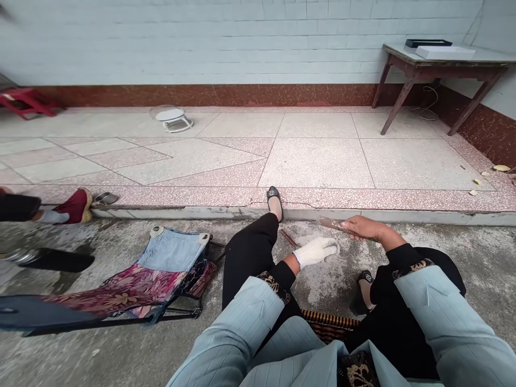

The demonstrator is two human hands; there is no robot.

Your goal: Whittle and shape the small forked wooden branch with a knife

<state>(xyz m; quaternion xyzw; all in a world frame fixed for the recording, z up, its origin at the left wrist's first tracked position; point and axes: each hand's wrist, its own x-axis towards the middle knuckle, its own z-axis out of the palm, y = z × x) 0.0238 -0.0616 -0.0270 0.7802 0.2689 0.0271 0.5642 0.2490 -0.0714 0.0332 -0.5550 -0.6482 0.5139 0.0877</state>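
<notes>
My right hand [365, 228] is bare and closed around a flat, narrow brown strip [334, 222] with pale marks along it. The strip points left, above the concrete; its exact kind does not show. Just below and left of it is my left hand [316, 251], in a white knit glove with a pale, blurred patch beside it. Its fingers are curled, and what they may hold is hidden. A reddish-brown stick [287, 237] shows beside the glove, its lower end close to the wrist; whether the hand touches it I cannot tell.
A folding lounger [133, 285] stands left of my legs. A raised tiled step [322, 161] runs ahead, with a white low stool [173, 119] on it. A wooden table [419, 67] stands far right. Another person's red shoe [74, 206] and a dark bottle [56, 259] are at left.
</notes>
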